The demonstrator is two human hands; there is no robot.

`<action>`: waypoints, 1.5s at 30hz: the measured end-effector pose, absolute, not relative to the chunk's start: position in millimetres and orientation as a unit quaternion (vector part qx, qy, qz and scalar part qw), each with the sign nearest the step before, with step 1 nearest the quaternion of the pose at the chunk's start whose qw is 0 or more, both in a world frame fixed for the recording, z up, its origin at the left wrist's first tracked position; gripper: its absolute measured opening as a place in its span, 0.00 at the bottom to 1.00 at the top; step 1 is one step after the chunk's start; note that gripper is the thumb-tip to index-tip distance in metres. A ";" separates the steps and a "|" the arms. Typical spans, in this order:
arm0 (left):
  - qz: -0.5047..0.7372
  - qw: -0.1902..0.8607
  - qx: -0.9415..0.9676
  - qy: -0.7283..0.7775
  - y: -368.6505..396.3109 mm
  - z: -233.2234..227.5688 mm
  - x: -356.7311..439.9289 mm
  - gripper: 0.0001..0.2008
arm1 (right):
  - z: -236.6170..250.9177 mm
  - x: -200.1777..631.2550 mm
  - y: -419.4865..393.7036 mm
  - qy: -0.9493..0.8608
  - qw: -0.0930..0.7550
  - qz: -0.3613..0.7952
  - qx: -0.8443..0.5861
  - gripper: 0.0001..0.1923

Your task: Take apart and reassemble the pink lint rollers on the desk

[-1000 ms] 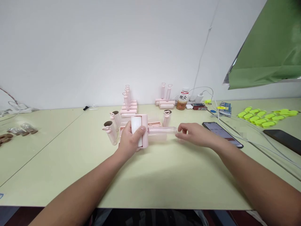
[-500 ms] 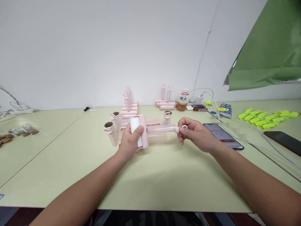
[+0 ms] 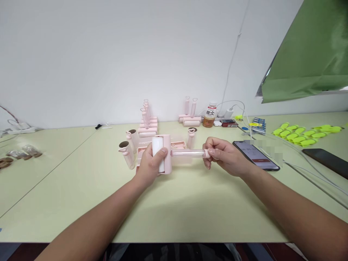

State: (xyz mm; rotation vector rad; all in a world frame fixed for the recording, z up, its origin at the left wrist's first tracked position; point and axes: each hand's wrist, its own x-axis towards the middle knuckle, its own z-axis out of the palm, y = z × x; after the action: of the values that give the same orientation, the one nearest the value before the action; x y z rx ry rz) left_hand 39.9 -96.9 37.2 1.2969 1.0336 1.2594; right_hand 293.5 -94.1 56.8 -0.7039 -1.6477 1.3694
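Observation:
My left hand (image 3: 149, 163) is closed around a lint roller's pink case (image 3: 168, 154) with a white roll (image 3: 157, 154) in it. From the case's right side a clear pinkish handle (image 3: 187, 154) sticks out level, its inner end meeting the case. My right hand (image 3: 224, 156) pinches the pink cap at the handle's outer end between thumb and fingers. Just behind the case lie pink roller parts (image 3: 178, 145), partly covered by it. To the left, loose handles (image 3: 127, 157) lean against open cardboard-cored rolls (image 3: 123, 144); another handle (image 3: 191, 137) leans on a roll further right.
Lint rollers with upright handles stand at the back left (image 3: 146, 119) and back right (image 3: 192, 117). A drink bottle (image 3: 210, 115) is beside them. Right of my hand lie a lit phone (image 3: 255, 154), white cables, yellow-green clips (image 3: 296, 134) and a dark phone (image 3: 324, 161).
The handle's end loop, visible before, is now hidden at my right fingers, so the handle seems turned. Both hands keep their grips. The whole view has shifted slightly.

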 end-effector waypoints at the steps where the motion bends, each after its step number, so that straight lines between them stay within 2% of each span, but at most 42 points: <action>1: 0.518 0.503 0.542 0.429 -97.1 37.3 40.1 0.21 | 55.8 292.8 -94.4 -0.657 0.428 0.555 -0.278 0.15; 4: 0.512 0.483 0.565 0.430 -98.0 37.0 41.0 0.20 | 53.0 290.9 -97.0 -0.646 0.397 0.597 -0.262 0.14; 10: 0.498 0.453 0.598 0.436 -98.1 35.9 41.7 0.18 | 51.0 290.7 -103.4 -0.631 0.268 0.700 -0.198 0.33; 13: 0.489 0.449 0.606 0.438 -98.8 35.2 41.8 0.18 | 49.9 290.6 -103.6 -0.618 0.249 0.721 -0.189 0.35; 19: 0.492 0.441 0.611 0.436 -101.1 33.8 41.8 0.19 | 43.1 285.5 -99.9 -0.603 0.301 0.729 -0.118 0.22; 22: 0.496 0.429 0.612 0.442 -100.8 33.8 41.2 0.20 | 39.0 281.6 -99.5 -0.593 0.326 0.727 -0.118 0.19; 45: 0.503 0.386 0.605 0.481 -105.3 37.1 45.8 0.20 | 36.4 269.2 -103.6 -0.522 0.418 0.713 -0.209 0.21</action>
State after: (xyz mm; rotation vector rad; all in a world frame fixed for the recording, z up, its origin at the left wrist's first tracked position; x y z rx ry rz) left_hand 45.8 -105.3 37.1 1.5406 1.2250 1.2809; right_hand 269.2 -103.6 36.4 -0.5241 -1.3107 1.7897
